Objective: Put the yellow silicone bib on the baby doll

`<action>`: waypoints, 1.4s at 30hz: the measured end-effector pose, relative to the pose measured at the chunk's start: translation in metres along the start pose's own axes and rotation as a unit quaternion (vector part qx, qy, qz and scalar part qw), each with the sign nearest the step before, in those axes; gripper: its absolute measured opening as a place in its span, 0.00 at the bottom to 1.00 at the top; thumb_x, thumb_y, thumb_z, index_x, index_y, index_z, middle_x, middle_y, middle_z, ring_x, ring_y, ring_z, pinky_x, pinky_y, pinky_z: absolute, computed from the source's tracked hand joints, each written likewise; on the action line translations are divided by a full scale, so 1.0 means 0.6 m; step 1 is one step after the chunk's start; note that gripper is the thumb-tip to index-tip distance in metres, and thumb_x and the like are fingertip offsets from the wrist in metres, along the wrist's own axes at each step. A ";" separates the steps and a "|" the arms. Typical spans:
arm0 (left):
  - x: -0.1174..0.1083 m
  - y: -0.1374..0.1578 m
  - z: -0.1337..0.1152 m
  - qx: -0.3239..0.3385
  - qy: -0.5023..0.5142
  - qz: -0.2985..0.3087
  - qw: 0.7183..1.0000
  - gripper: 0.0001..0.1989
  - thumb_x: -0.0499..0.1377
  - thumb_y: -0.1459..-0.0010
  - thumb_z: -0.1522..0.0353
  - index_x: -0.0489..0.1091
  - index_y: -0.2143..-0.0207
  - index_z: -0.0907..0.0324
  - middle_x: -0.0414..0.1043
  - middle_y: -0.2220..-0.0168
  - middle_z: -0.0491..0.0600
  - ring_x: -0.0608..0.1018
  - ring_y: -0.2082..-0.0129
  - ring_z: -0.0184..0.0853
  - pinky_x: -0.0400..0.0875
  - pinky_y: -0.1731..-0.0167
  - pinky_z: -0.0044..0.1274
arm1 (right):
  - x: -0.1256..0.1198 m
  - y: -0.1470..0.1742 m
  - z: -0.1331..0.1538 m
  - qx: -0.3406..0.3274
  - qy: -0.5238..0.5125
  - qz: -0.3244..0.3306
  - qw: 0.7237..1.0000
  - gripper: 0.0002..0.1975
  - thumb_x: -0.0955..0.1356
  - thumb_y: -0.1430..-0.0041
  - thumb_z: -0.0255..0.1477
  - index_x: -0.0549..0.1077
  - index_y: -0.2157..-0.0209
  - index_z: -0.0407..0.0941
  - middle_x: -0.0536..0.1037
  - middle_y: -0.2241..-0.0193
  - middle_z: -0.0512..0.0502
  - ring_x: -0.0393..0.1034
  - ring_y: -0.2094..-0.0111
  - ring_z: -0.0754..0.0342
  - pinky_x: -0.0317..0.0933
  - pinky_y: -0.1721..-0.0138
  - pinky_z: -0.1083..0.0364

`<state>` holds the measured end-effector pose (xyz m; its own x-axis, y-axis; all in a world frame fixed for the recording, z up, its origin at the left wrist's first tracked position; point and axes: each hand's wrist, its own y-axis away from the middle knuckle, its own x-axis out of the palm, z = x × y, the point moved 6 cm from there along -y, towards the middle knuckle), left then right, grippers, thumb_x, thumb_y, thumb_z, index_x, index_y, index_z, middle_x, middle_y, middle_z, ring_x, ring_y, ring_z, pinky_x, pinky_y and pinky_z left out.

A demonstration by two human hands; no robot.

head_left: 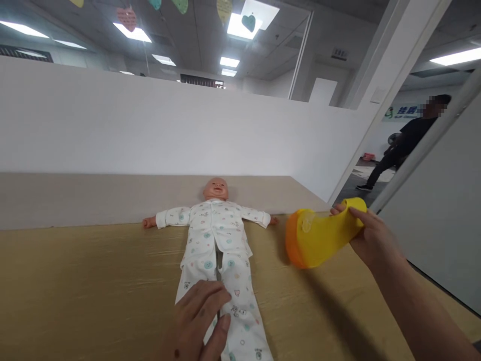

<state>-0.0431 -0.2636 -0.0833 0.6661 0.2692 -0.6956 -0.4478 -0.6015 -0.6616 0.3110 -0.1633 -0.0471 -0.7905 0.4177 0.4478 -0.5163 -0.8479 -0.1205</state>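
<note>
A baby doll (218,230) in white printed pyjamas lies on its back on the table, arms spread wide and head toward the wall. Over its trouser legs is my left hand (199,321), empty, with the fingers loosely bent and the thumb apart. I cannot tell if it touches the cloth. To the right of the doll, my right hand (366,233) grips a yellow silicone bib (326,235) by its curled neck strap. The bib hangs above the table, its orange catch pocket (293,238) pointing left toward the doll's hand.
The tan-covered table (93,291) meets a pale strip (93,198) before a white partition wall (150,120) with glass above. At the right, a door (443,215) stands by a doorway, beyond which a person (409,138) in dark clothes is walking. Heart-shaped paper notes (127,18) hang overhead.
</note>
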 end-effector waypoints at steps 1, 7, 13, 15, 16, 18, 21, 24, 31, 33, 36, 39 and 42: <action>0.004 -0.003 0.004 -0.011 0.014 -0.002 1.000 0.11 0.52 0.42 0.73 0.67 0.57 0.59 0.73 0.58 0.52 0.76 0.57 0.33 0.72 0.57 0.21 | 0.025 0.007 0.014 0.000 0.007 0.020 1.000 0.07 0.71 0.54 0.24 0.72 0.69 0.42 0.74 0.69 0.45 0.72 0.69 0.57 0.68 0.64 0.58; 0.051 -0.028 0.077 -0.265 0.182 -0.021 0.947 0.22 0.54 0.42 0.65 0.57 0.45 0.55 0.65 0.48 0.56 0.73 0.52 0.38 0.72 0.57 0.30 | 0.151 0.067 0.078 0.018 0.055 0.151 0.987 0.10 0.72 0.54 0.32 0.72 0.68 0.45 0.73 0.72 0.48 0.68 0.76 0.59 0.66 0.75 0.60; 0.090 -0.065 0.044 -0.347 0.585 0.152 0.717 0.17 0.58 0.51 0.68 0.70 0.56 0.62 0.75 0.60 0.52 0.77 0.59 0.37 0.70 0.57 0.28 | 0.206 0.129 0.096 0.010 0.051 0.215 0.975 0.13 0.73 0.57 0.32 0.72 0.66 0.47 0.76 0.71 0.51 0.69 0.78 0.60 0.67 0.79 0.61; 0.087 -0.054 0.040 -0.354 0.655 0.168 0.646 0.10 0.60 0.54 0.69 0.74 0.66 0.61 0.77 0.66 0.49 0.78 0.64 0.36 0.70 0.61 0.25 | 0.213 0.145 0.090 0.014 0.052 0.218 0.975 0.13 0.73 0.55 0.33 0.72 0.65 0.47 0.77 0.68 0.50 0.71 0.77 0.59 0.68 0.78 0.61; 0.085 -0.047 0.045 -0.364 0.670 0.162 0.626 0.09 0.62 0.56 0.70 0.75 0.68 0.61 0.77 0.68 0.48 0.78 0.65 0.35 0.71 0.62 0.25 | 0.217 0.152 0.086 0.020 0.055 0.223 0.973 0.13 0.72 0.54 0.33 0.72 0.64 0.47 0.77 0.67 0.49 0.71 0.76 0.59 0.68 0.77 0.62; 0.078 -0.039 0.061 -0.374 0.688 0.142 0.606 0.12 0.64 0.58 0.71 0.75 0.67 0.59 0.78 0.67 0.48 0.78 0.65 0.36 0.71 0.62 0.25 | 0.227 0.161 0.078 0.035 0.056 0.231 0.971 0.14 0.72 0.53 0.32 0.72 0.63 0.45 0.78 0.65 0.47 0.72 0.73 0.59 0.69 0.75 0.62; 0.054 -0.057 0.082 -0.333 0.720 0.117 0.598 0.13 0.65 0.58 0.70 0.77 0.65 0.60 0.78 0.68 0.49 0.79 0.66 0.35 0.72 0.63 0.23 | 0.242 0.163 0.071 0.039 0.053 0.237 0.969 0.13 0.70 0.51 0.32 0.71 0.62 0.44 0.78 0.66 0.45 0.74 0.69 0.56 0.71 0.69 0.60; 0.021 -0.087 0.105 -0.311 0.735 0.064 0.599 0.10 0.67 0.58 0.67 0.77 0.69 0.59 0.78 0.71 0.47 0.79 0.70 0.34 0.74 0.66 0.21 | 0.257 0.157 0.069 0.006 0.040 0.241 0.970 0.13 0.69 0.50 0.31 0.70 0.61 0.45 0.77 0.62 0.45 0.74 0.64 0.55 0.71 0.63 0.56; -0.024 -0.120 0.152 -0.382 0.639 -0.001 0.667 0.17 0.62 0.49 0.61 0.73 0.59 0.61 0.78 0.64 0.52 0.79 0.65 0.38 0.75 0.66 0.23 | 0.299 0.138 0.044 -0.018 -0.017 0.285 0.958 0.12 0.68 0.49 0.29 0.71 0.61 0.44 0.72 0.52 0.46 0.70 0.53 0.52 0.67 0.51 0.54; -0.036 -0.130 0.157 -0.379 0.613 -0.002 0.694 0.24 0.62 0.49 0.60 0.68 0.50 0.59 0.76 0.57 0.53 0.78 0.60 0.42 0.75 0.65 0.25 | 0.312 0.128 0.040 -0.019 -0.034 0.291 0.956 0.13 0.67 0.49 0.28 0.71 0.60 0.44 0.72 0.52 0.46 0.69 0.51 0.51 0.67 0.50 0.53; -0.052 -0.147 0.164 -0.354 0.592 0.006 0.724 0.28 0.61 0.47 0.62 0.61 0.43 0.56 0.72 0.51 0.53 0.76 0.55 0.43 0.75 0.61 0.26 | 0.332 0.110 0.031 -0.012 -0.047 0.302 0.952 0.14 0.67 0.49 0.28 0.70 0.59 0.44 0.73 0.54 0.46 0.69 0.51 0.50 0.68 0.52 0.53; -0.060 -0.166 0.178 -0.318 0.580 0.017 0.750 0.26 0.59 0.45 0.62 0.62 0.44 0.57 0.71 0.50 0.53 0.75 0.54 0.44 0.73 0.58 0.27 | 0.349 0.089 0.017 0.007 -0.067 0.301 0.951 0.14 0.67 0.50 0.26 0.69 0.59 0.43 0.74 0.58 0.45 0.70 0.54 0.50 0.70 0.56 0.54; -0.053 -0.183 0.206 -0.297 0.561 0.020 0.772 0.25 0.57 0.45 0.57 0.65 0.47 0.58 0.71 0.50 0.55 0.75 0.54 0.45 0.74 0.58 0.29 | 0.362 0.066 -0.014 0.049 -0.077 0.274 0.957 0.13 0.66 0.50 0.24 0.69 0.60 0.43 0.75 0.61 0.45 0.72 0.58 0.51 0.71 0.61 0.55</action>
<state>-0.0889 -0.1130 -0.0232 0.9056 -0.3798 0.1890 -0.3513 -0.9211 -0.1679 0.1160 -0.1032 0.0377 -0.8724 -0.1456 0.4666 0.0015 -0.9554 -0.2952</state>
